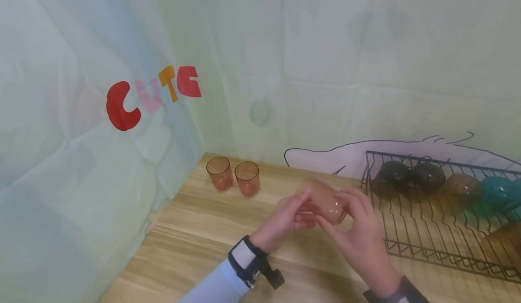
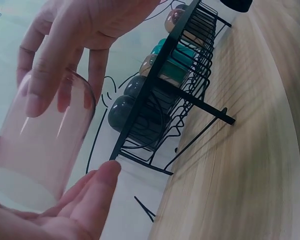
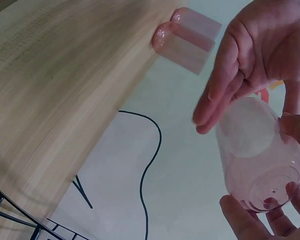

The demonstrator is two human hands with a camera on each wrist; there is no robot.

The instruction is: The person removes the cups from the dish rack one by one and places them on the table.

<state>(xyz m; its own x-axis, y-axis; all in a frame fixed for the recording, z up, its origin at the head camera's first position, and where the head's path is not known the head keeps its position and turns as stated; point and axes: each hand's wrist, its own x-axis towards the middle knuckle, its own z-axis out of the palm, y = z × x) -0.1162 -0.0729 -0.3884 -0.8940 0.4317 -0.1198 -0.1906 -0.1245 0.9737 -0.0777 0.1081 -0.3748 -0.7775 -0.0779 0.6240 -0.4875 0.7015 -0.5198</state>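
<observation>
A pinkish clear drinking glass (image 1: 324, 203) is tilted on its side above the table, between both hands. My left hand (image 1: 286, 215) holds its rim end, thumb on one side and fingers on the other. At the base end, my right hand (image 1: 362, 235) grips it with curled fingertips and thumb. The right wrist view shows the round base of the glass (image 3: 260, 165) near the right fingers. Two similar pinkish glasses, a left one (image 1: 220, 175) and a right one (image 1: 248, 181), stand upright side by side at the table's back left.
On the right stands a black wire rack (image 1: 431, 258) with several upside-down glasses: dark ones (image 1: 425, 181), an amber one (image 1: 461, 192) and a teal one (image 1: 498, 190) among them. A printed cloth wall (image 1: 325, 68) borders the wooden table (image 1: 195, 230) at the back and left.
</observation>
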